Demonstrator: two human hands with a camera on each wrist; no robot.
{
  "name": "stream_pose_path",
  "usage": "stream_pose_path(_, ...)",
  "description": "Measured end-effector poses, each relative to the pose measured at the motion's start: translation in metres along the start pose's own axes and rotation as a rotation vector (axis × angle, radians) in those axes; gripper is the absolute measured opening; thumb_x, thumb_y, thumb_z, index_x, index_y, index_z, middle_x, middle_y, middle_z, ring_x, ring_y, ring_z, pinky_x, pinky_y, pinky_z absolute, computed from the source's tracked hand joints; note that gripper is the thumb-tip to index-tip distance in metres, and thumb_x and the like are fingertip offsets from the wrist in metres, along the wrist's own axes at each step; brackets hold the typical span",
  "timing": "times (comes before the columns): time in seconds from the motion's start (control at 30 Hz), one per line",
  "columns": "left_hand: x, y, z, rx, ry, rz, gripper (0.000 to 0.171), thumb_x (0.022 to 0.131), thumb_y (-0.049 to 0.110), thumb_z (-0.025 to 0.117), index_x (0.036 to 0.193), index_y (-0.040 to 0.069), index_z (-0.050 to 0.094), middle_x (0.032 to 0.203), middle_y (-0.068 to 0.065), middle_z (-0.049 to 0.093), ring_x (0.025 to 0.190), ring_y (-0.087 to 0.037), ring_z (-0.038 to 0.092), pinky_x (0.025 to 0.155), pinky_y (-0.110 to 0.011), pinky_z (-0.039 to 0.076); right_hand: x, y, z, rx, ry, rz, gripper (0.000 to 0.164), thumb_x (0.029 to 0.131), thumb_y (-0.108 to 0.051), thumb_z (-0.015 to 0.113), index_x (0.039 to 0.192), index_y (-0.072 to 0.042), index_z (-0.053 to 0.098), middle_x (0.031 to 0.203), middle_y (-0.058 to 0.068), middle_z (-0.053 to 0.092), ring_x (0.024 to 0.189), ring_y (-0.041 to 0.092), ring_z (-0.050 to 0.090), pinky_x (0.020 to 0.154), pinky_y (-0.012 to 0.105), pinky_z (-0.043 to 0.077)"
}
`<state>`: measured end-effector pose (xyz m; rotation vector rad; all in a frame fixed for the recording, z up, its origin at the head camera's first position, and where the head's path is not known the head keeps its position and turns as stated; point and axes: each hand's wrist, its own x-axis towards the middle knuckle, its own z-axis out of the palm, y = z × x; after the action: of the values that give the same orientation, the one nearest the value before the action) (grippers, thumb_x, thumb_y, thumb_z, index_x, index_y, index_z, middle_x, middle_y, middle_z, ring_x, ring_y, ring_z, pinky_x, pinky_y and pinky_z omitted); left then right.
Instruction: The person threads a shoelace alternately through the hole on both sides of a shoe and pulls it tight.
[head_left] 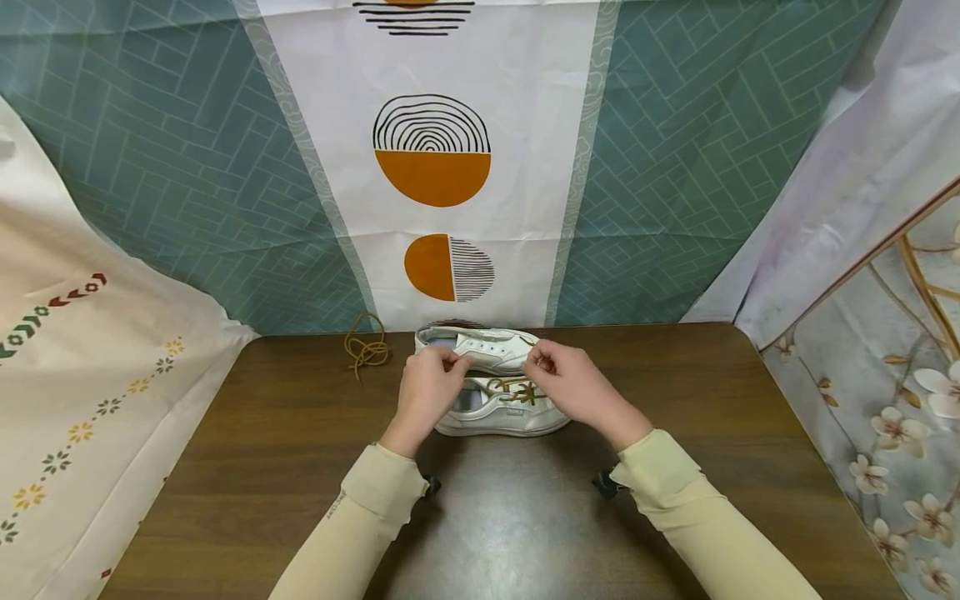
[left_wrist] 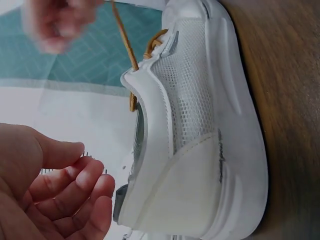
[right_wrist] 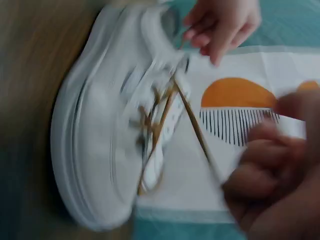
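Observation:
Two white shoes lie side by side on the table. The near shoe (head_left: 498,419) has a brown lace (head_left: 528,393) gathered over its front. Bare eyelets show on the far shoe (head_left: 495,354), with some lace by its toe. My right hand (head_left: 577,383) is above the toe end, pinching a taut brown shoelace (right_wrist: 197,130) that runs back to the shoes; which shoe it is threaded in I cannot tell. Over the heel end is my left hand (head_left: 429,387). In the left wrist view its fingers curl loosely beside the thumb, apart from a short lace end (left_wrist: 132,102), holding nothing visible.
A loose brown lace (head_left: 367,352) lies looped at the table's back left. The brown wooden table (head_left: 262,500) ends at a hanging patterned cloth (head_left: 465,208) behind the shoes. More cloth hangs at the left and right sides.

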<state>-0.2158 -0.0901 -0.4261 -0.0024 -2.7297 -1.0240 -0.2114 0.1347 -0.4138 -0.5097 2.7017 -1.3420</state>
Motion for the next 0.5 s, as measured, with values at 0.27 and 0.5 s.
stream_pose_path(0.27,0.002,-0.005,0.003,0.026,0.01,-0.002,0.025,0.084,0.036,0.067,0.064,0.021,0.066,0.058,0.007,0.059,0.055,-0.012,0.054,0.054,-0.029,0.042,-0.012,-0.003,0.011,-0.298,-0.377,-0.057,0.01,0.088,-0.026,0.064,0.082,-0.025,0.072,0.071,-0.013,0.062,0.063,0.004,0.051,0.061,0.025,0.044)
stream_pose_path(0.5,0.002,-0.005,0.004,0.015,0.015,-0.009,0.023,0.084,0.035,0.068,0.064,0.022,0.065,0.058,0.007,0.06,0.055,-0.012,0.054,0.053,-0.029,0.041,-0.012,-0.025,0.008,0.034,-0.417,-0.24,0.011,0.091,-0.032,0.059,0.088,-0.031,0.069,0.082,-0.008,0.066,0.07,0.003,0.051,0.065,0.023,0.045)
